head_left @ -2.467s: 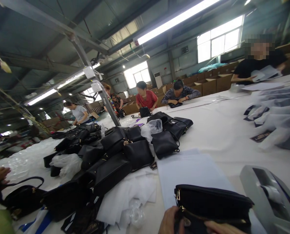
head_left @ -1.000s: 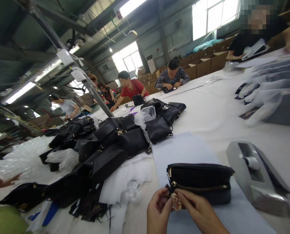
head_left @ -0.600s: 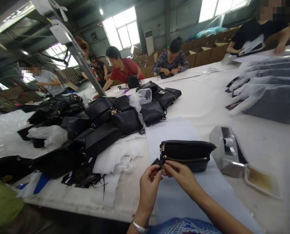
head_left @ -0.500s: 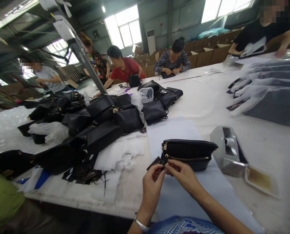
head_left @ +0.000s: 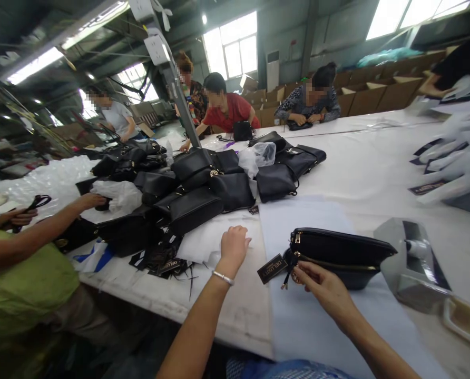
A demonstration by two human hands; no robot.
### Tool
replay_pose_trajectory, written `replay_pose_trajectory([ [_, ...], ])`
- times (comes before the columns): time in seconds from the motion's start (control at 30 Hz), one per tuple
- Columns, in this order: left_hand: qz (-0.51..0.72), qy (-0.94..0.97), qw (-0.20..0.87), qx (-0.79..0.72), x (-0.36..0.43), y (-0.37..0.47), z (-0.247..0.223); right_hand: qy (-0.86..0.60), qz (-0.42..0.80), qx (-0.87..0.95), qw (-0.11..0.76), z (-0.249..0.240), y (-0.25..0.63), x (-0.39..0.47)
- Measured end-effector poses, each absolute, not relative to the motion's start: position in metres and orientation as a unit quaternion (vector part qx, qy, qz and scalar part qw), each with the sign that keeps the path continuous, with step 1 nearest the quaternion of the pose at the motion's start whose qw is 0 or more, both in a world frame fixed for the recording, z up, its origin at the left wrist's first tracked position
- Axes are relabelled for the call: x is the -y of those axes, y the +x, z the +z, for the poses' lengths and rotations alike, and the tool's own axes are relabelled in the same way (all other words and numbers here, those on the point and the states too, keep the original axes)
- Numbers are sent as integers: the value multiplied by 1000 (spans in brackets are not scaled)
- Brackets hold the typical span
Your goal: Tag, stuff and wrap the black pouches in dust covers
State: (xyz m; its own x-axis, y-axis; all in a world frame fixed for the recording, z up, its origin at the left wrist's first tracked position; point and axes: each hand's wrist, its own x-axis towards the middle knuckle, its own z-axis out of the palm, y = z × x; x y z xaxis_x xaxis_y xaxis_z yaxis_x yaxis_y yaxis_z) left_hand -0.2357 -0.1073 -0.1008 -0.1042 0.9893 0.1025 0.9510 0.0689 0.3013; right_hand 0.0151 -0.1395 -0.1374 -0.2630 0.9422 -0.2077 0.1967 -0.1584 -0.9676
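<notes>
A black zip-up handbag (head_left: 338, 252) with gold zips sits on a pale sheet (head_left: 310, 321) in front of me. At its left end my right hand (head_left: 324, 287) pinches a gold charm (head_left: 296, 275). Beside those fingers a black brand tag (head_left: 272, 268) hangs from the bag. My left hand (head_left: 235, 246), with a silver bangle at the wrist, is raised over the table left of the bag. Its fingers are loosely bent and apart from the thumb, with nothing visible in them. White sheets (head_left: 203, 239) lie behind and left of it.
Black bags (head_left: 195, 213) are heaped to the left, with loose tags (head_left: 166, 263) before them. A tape dispenser (head_left: 411, 263) stands at right, near a shallow tray (head_left: 468, 318). At far left a person's hand (head_left: 90, 201) reaches to a plastic-wrapped bag. Several co-workers sit or stand across.
My left hand has let go at the bag's tag end and moved left and up. My right hand stays on the charm. The view has swung left, and the neighbour's arms have come in.
</notes>
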Motion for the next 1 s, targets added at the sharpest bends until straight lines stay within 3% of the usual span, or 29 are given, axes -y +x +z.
replay_pose_trajectory([
  [0.17, 3, 675, 72, -734, 72, -231, -116, -485, 552, 592, 332, -130, 14, 141],
  [0.33, -25, 690, 93, -718, 68, -237, -120, -461, 533, 635, 318, -132, 21, 143],
  [0.47, 32, 695, 99, -711, 70, -248, -105, -499, 439, 672, 325, -145, 35, 149],
  [0.57, 127, 688, 84, -709, 80, -256, -81, -526, 313, 724, 318, -142, 45, 160],
  [0.67, 240, 679, 77, -689, 101, -257, -51, -513, 267, 738, 349, -121, 46, 171],
  [0.8, 362, 672, 148, -629, 139, -234, -20, -481, 318, 695, 429, -81, 38, 177],
  [0.9, 479, 604, 303, -561, 162, -204, -17, -457, 457, 625, 437, -63, 32, 178],
  [1.0, 516, 548, 368, -546, 174, -176, -32, -432, 610, 514, 422, -65, 33, 182],
])
